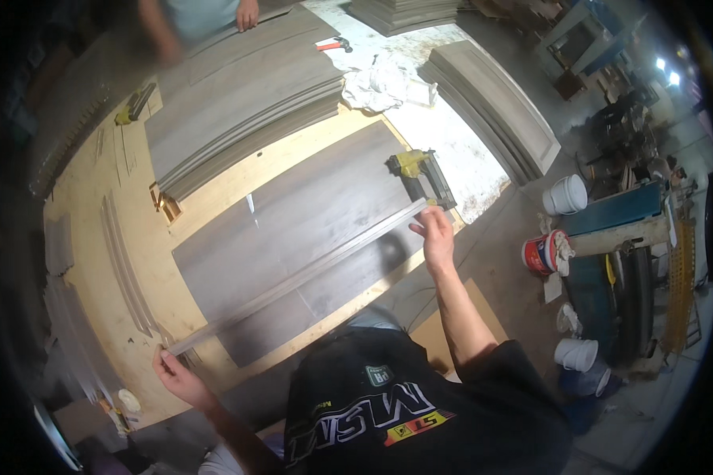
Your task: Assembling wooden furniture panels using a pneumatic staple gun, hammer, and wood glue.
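A long thin grey strip of moulding stretches slantwise between my two hands, above a flat dark grey panel. At its lower left end, my left hand pinches the strip between thumb and fingers. My right hand grips the opposite end, up and to the right. Just beyond that hand, a yellow and black nail gun lies on the panel's right end. The panel rests on a pale wooden worktable; a small white mark shows on its surface.
A stack of grey panels lies on the table's far side, where another person's hand rests. A hammer, a crumpled white cloth and stacked cabinet doors sit farther right. Loose strips lie left. Buckets stand on the floor.
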